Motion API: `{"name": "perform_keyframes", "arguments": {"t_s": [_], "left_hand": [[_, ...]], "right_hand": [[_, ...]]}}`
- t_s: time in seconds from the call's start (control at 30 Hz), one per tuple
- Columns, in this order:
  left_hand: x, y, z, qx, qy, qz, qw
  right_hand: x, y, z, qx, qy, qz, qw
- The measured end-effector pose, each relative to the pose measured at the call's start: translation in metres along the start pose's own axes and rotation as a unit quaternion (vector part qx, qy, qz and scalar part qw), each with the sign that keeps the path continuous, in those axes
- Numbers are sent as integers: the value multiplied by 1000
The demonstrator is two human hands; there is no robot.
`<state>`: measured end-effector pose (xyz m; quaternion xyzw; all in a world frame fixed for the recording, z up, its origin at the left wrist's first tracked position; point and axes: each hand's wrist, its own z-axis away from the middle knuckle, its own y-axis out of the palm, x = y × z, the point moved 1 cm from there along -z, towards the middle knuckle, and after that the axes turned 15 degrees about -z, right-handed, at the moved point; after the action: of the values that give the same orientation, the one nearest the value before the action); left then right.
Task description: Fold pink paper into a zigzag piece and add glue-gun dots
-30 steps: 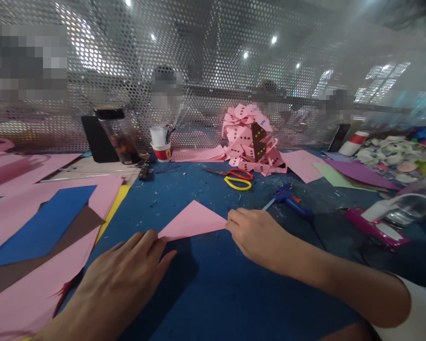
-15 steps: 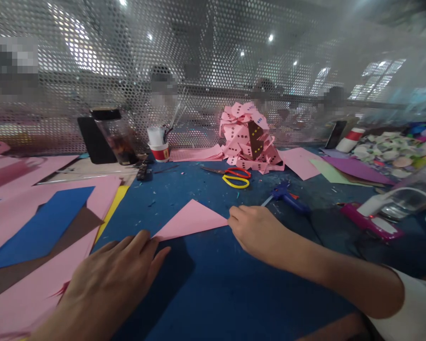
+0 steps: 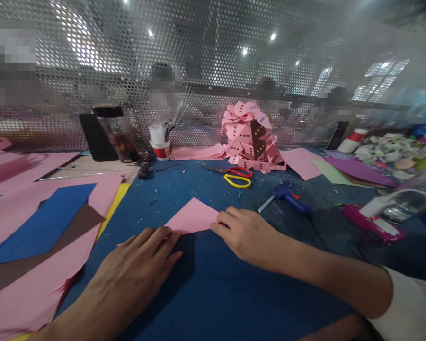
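A pink sheet of paper (image 3: 193, 217), folded into a triangle, lies on the blue tabletop in front of me with its peak pointing away. My left hand (image 3: 142, 255) rests over its left corner, fingers stretched out and pressing down, the thumb held apart. At the opposite corner, the curled fingers of my right hand (image 3: 244, 234) close on the paper, covering that tip. Beyond the paper lie scissors (image 3: 238, 175) with one red and one yellow handle loop. A blue glue gun (image 3: 291, 199) lies behind my right hand.
Pink sheets (image 3: 35, 293) with blue paper (image 3: 42, 227) on top cover the left side. A pink paper model (image 3: 239, 137) stands by the perforated metal screen (image 3: 206, 61), near a paper cup (image 3: 161, 149) and a dark-lidded jar (image 3: 122, 137). A magenta device (image 3: 372, 225) lies right.
Both hands have moved inward along the folded edge, my left to the right and my right to the left. They cover more of the paper's corners. The view has shifted slightly.
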<state>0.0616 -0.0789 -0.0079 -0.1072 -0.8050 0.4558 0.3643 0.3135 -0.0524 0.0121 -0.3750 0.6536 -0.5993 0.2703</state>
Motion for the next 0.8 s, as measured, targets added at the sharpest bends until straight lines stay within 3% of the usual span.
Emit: {"name": "perform_keyframes", "arguments": {"t_s": [0.3, 0.8], "left_hand": [[-1, 12, -1, 26, -8, 102, 994], [-1, 10, -4, 52, -14, 112, 992]], "right_hand": [[5, 3, -5, -5, -25, -5, 1000], [8, 1, -6, -5, -22, -3, 1000]]}}
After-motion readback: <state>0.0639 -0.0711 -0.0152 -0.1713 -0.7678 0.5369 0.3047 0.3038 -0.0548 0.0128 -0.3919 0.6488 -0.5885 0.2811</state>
